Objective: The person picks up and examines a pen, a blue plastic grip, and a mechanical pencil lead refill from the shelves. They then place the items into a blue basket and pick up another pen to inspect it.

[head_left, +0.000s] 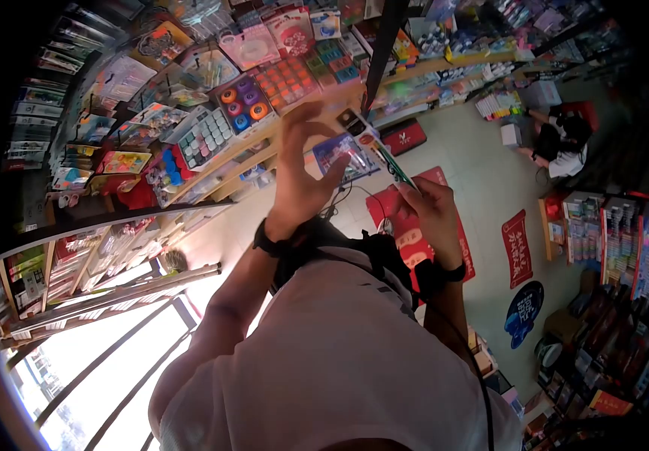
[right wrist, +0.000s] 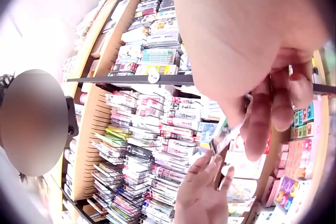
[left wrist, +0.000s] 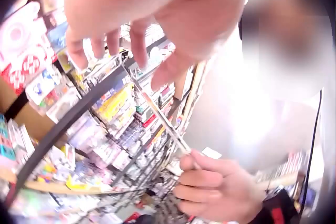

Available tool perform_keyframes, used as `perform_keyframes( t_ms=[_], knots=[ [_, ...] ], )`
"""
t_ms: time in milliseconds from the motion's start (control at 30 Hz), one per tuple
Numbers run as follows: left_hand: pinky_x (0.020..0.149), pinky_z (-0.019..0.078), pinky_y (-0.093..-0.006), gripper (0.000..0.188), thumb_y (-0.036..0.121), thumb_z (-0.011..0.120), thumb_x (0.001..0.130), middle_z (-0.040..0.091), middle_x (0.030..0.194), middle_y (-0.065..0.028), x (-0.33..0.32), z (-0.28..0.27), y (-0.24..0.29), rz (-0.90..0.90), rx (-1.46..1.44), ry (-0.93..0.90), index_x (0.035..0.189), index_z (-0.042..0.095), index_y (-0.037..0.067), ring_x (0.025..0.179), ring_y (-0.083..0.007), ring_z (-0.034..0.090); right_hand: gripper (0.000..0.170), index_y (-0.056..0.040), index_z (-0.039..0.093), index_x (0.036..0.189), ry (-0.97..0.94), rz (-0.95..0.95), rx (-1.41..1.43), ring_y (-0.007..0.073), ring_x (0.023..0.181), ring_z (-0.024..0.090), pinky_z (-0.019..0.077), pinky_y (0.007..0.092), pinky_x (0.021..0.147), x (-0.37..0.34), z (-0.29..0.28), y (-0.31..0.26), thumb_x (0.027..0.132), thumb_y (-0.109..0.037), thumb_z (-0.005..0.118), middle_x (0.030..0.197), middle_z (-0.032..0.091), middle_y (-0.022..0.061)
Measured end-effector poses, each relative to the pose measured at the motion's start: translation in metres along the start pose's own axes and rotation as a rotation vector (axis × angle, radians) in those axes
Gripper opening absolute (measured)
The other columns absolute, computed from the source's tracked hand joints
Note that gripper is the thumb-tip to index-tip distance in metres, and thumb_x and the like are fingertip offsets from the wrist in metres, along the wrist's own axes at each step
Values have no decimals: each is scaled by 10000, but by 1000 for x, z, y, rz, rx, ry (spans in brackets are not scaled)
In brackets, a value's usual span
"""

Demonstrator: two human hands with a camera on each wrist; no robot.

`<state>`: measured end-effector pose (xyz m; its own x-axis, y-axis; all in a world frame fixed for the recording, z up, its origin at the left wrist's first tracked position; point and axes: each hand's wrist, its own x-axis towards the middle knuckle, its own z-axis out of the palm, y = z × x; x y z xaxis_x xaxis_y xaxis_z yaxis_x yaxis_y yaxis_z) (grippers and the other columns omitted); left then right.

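My right hand (head_left: pixel 433 214) pinches the near end of a slim, flat package (head_left: pixel 388 161) between thumb and fingers. In the head view the package slants up and to the left, with green and white print and a dark far end. The left wrist view shows this thin package (left wrist: pixel 160 113) nearly edge-on. My left hand (head_left: pixel 302 173) is raised to the left of it, thumb and fingers spread in a wide curve with nothing between them. In the right wrist view the left hand (right wrist: pixel 202 190) is close below the package's far end.
Shelves in front carry boxed goods, including a tray of colourful round rolls (head_left: pixel 242 105). Red mats (head_left: pixel 422 225) lie on the floor. A person (head_left: pixel 565 139) sits low at the right, near a display rack (head_left: pixel 617 233). Stacked packets (right wrist: pixel 136 166) fill another shelf.
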<state>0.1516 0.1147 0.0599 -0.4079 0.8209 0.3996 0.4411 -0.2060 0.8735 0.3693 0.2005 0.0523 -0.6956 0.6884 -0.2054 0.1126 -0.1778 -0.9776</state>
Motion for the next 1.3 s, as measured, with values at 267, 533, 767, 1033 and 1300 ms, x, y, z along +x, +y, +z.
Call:
perform_keyframes(
  t_ms=[267,533,767,1033,1300],
  knots=[
    [581,477,-242,145,91,667,944,656,789,-39,15,36,10,-370,-495,-73,965,644,-51,661,-53,549,250,45,691,977,30,-97,90,42,607,477,377,204,553,18,26,-3,1007,-168,564,777,699,61],
    [508,367,-230,137,92,689,926,556,688,36,33,30,-8,-340,-422,-171,878,648,-30,631,-9,436,253,17,550,778,-26,-243,-299,90,559,406,328,284,514,33,11,-7,972,-141,579,591,435,39],
    [498,378,-227,159,115,699,918,553,668,46,49,35,-7,-439,-465,-181,920,667,-41,587,-16,468,249,59,546,794,-85,-319,-353,122,564,411,347,304,535,51,2,-13,955,-128,585,629,508,91],
    [545,412,-241,139,98,689,922,584,721,21,62,40,-16,-325,-530,-229,911,648,-34,634,-31,496,250,40,550,812,-31,-314,-230,75,587,385,316,276,535,67,1,-22,987,-137,531,619,447,-2],
    [542,426,-233,184,72,647,956,600,760,18,67,43,-10,-399,-567,-312,1108,642,-32,642,-28,507,236,25,498,788,73,-384,-343,84,580,339,284,294,516,72,-5,-26,977,-106,548,599,398,29]
  ],
)
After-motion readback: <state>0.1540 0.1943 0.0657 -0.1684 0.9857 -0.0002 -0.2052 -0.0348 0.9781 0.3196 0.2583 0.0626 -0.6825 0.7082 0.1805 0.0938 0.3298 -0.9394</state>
